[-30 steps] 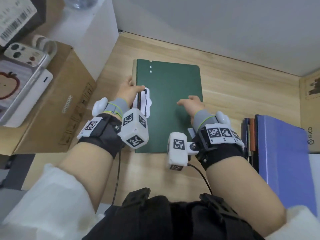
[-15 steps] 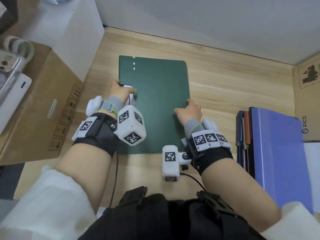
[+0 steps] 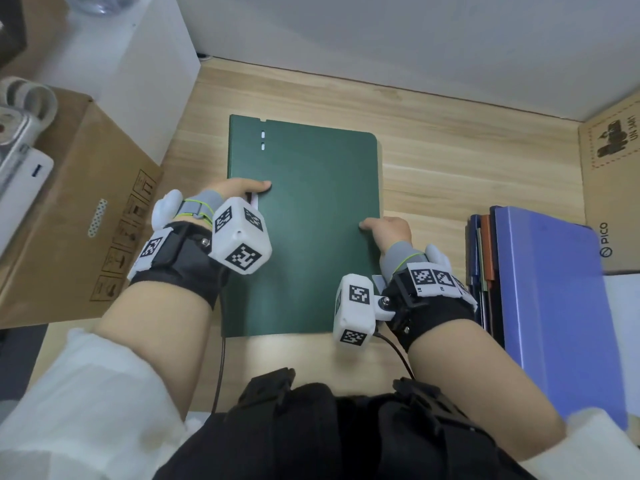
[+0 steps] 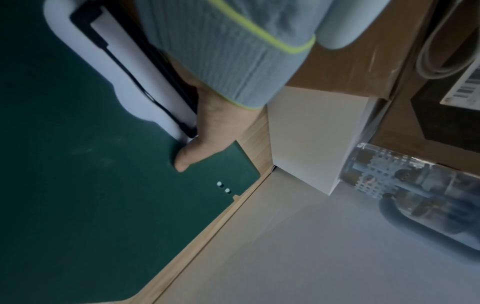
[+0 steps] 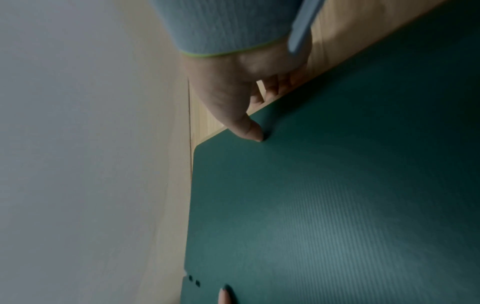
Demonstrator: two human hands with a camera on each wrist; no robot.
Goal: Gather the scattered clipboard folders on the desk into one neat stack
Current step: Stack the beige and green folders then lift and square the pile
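A dark green clipboard folder [image 3: 311, 220] lies flat in the middle of the wooden desk [image 3: 450, 161]. My left hand [image 3: 239, 190] grips its left edge, thumb pressed on the cover [image 4: 78, 205] beside the white clip [image 4: 124, 82]; its fingers are hidden. My right hand [image 3: 388, 230] pinches the right edge, thumb tip on the green cover [image 5: 337, 205] and fingers [image 5: 270, 90] curled beneath the rim. At the right stands a stack of folders [image 3: 540, 289] with a purple one on top and blue and orange edges showing.
A brown cardboard box [image 3: 86, 220] with a tape roll [image 3: 27, 98] flanks the desk's left side, beside a white box [image 3: 131, 81]. Another cardboard box [image 3: 613, 185] sits at the far right. A grey wall [image 3: 415, 36] closes off the back.
My right hand has slid from the middle of the green cover out to its right edge. My left hand stays at the left edge by the clip.
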